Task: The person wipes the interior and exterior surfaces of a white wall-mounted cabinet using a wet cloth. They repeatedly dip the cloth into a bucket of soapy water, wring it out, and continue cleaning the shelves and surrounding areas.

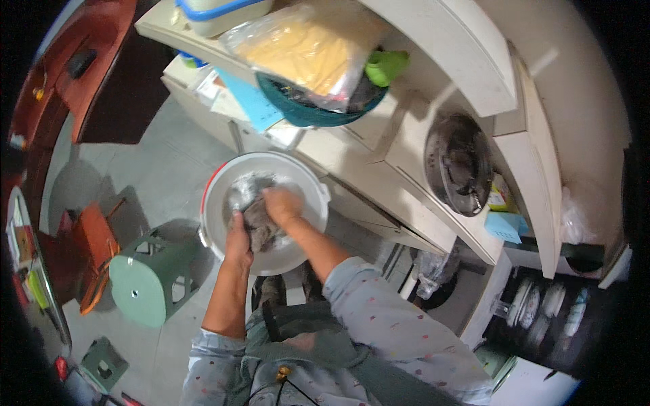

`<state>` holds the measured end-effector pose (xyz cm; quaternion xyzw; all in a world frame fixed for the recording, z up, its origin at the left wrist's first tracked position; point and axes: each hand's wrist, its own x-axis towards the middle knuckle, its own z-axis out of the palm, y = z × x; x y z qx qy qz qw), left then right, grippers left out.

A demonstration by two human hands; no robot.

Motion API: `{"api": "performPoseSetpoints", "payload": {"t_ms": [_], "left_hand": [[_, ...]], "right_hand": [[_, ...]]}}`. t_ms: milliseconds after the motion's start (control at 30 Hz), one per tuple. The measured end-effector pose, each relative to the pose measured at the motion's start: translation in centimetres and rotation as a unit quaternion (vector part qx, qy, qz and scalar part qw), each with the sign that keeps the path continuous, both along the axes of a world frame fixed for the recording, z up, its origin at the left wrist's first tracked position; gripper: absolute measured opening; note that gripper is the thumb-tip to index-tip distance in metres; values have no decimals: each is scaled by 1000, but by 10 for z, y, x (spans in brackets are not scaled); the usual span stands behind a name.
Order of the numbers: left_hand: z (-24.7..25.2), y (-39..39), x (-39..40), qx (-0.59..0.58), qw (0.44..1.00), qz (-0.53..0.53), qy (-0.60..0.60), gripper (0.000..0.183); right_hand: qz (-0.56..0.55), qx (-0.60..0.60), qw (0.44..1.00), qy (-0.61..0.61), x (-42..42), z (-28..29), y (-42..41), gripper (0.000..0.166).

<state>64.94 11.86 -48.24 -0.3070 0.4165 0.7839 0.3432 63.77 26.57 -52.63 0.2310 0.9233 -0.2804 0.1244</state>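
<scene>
A white round bucket or basin (312,213) with a red mark on its rim stands in front of me. Sudsy-looking liquid and a wet grey-brown cloth (260,226) are inside it. My left hand (238,241) grips the left side of the cloth, thumb upward. On the cloth's right side lies my right hand (282,207), blurred, its fingers curled against the fabric; their exact hold is hard to make out.
A green plastic stool (139,289) lies on its side to the left, near an orange folding chair (94,233). Cabinets on the right carry a teal basin (325,116) and a dark metal pan (459,162). Dishes (528,304) stand in a lower rack.
</scene>
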Motion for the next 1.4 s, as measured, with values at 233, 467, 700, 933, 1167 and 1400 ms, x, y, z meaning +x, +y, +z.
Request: {"api": "performPoseSetpoints", "payload": {"t_ms": [233,467,700,933,1167,1400], "left_hand": [[-62,-2,13,-228,957,14,179,49],[-64,-8,-13,72,989,18,-130,55],[-53,-14,-7,66,995,-8,-71,32],[-44,4,-1,2,997,30,-71,37],[5,-18,-14,-110,993,-27,18,52],[-57,-14,7,-71,980,-168,-78,54]], "right_hand": [[-16,-32,998,-46,20,-22,-12,48],[46,-332,942,-8,35,17,-51,26],[104,-274,952,88,36,83,-63,29],[88,0,989,121,9,26,-42,32],[33,65,995,70,23,-2,0,26],[204,2,968,-144,47,-18,-9,30]]}}
